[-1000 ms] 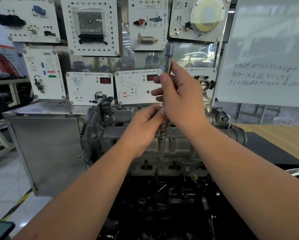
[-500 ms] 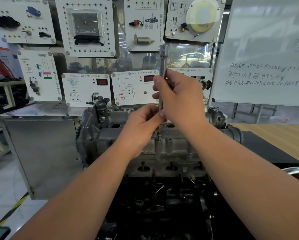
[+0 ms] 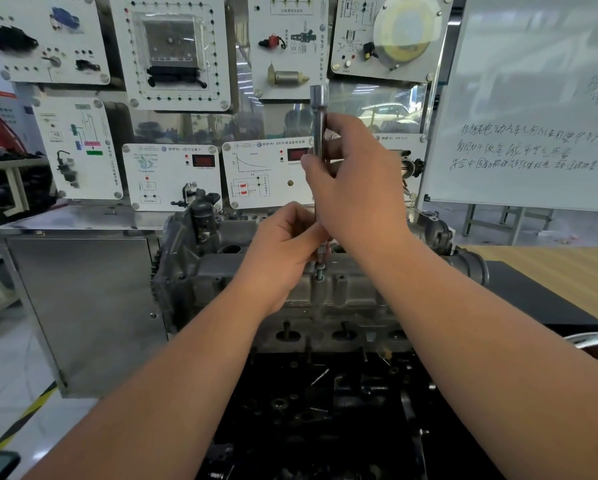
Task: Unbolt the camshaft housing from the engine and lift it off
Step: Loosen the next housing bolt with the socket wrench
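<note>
The grey cast camshaft housing [image 3: 217, 271] lies across the top of the dark engine block [image 3: 325, 403] in the middle of the view. A long steel socket extension bar [image 3: 318, 105] stands upright over a bolt [image 3: 320, 271] that sticks up from the housing's top. My right hand [image 3: 356, 181] grips the bar's shaft from the right. My left hand [image 3: 283, 247] pinches the bar's lower end just above the bolt. The bar's tip is partly hidden by my fingers.
A wall of white training panels [image 3: 172, 50] stands behind the engine. A steel cabinet [image 3: 82, 306] is to the left, a whiteboard [image 3: 533, 98] at the right, and a wooden table [image 3: 567, 271] with a black mat beyond the engine.
The bar has stayed upright over the same bolt. My right hand has shifted its fingers on the shaft. The view has moved slightly.
</note>
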Demonstrator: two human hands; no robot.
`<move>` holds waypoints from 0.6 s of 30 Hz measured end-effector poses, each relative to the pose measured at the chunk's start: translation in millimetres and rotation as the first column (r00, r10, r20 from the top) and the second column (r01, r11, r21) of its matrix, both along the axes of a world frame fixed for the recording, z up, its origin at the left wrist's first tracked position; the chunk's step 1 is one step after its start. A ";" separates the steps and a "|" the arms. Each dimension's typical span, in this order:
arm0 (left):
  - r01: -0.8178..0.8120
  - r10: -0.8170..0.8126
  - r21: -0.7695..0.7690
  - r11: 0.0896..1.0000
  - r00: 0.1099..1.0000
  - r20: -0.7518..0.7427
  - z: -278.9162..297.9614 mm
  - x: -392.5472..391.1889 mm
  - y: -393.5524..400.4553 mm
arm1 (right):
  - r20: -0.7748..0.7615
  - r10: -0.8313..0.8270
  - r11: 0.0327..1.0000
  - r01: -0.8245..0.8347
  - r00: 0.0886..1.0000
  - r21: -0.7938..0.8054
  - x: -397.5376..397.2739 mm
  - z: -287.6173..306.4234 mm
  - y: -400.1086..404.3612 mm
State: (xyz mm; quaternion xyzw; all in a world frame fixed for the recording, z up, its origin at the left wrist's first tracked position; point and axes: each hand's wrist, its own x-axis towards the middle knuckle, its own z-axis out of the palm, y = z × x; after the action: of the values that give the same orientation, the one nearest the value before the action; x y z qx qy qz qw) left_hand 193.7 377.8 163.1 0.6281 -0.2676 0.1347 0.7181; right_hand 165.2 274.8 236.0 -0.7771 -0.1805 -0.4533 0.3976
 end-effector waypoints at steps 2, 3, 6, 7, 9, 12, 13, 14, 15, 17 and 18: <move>0.003 -0.003 0.034 0.999 1.000 -0.009 -0.1 0.1 1.4 | -0.034 0.028 1.000 -0.028 0.999 0.000 0.2 1.7 0.9; 0.029 -0.028 0.045 0.999 0.999 -0.017 -0.9 1.1 2.8 | -0.044 0.047 0.999 -0.046 0.998 0.002 0.2 1.4 1.5; 0.103 -0.102 0.042 0.994 0.994 -0.043 -2.2 -0.3 6.9 | -0.050 0.101 0.995 -0.101 0.994 0.001 -0.8 -2.6 3.5; 0.106 -0.105 0.027 0.994 0.994 -0.035 -2.9 -0.7 7.2 | -0.051 0.123 0.992 -0.123 0.991 0.019 -0.8 -4.2 3.4; 0.094 -0.094 0.009 0.996 0.995 -0.023 -4.1 -1.1 5.7 | -0.044 0.155 0.987 -0.152 0.987 0.057 -0.7 -7.1 1.8; 0.058 -0.058 0.009 0.998 0.998 -0.033 -3.9 -1.4 2.5 | -0.044 0.174 0.981 -0.169 0.984 0.092 -0.3 -9.0 -1.1; 0.051 -0.051 0.012 0.999 0.998 -0.034 -3.8 -0.8 2.1 | -0.047 0.174 0.981 -0.169 0.984 0.094 0.4 -9.1 -1.9; 0.047 -0.047 0.012 0.999 0.998 -0.037 -3.2 -1.5 1.9 | -0.050 0.172 0.982 -0.167 0.984 0.087 0.7 -9.1 -2.3; 0.046 -0.046 0.009 0.999 0.998 -0.036 -2.8 -1.8 1.8 | -0.050 0.170 0.983 -0.166 0.984 0.074 1.0 -9.3 -2.3; 0.042 -0.042 0.002 0.999 0.999 -0.031 -1.8 -2.8 1.5 | -0.053 0.161 0.986 -0.159 0.985 0.052 0.6 -9.4 -1.5; 0.034 -0.034 -0.005 0.999 0.999 -0.028 -1.2 -3.3 1.1 | -0.059 0.157 0.987 -0.155 0.986 0.045 -0.3 -9.1 -1.1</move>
State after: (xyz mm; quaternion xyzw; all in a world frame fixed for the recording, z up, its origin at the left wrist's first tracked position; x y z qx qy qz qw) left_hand 190.4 378.9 161.9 0.6236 -0.2676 0.1143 0.7256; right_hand 164.9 273.6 226.8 -0.7661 -0.2193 -0.3999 0.4528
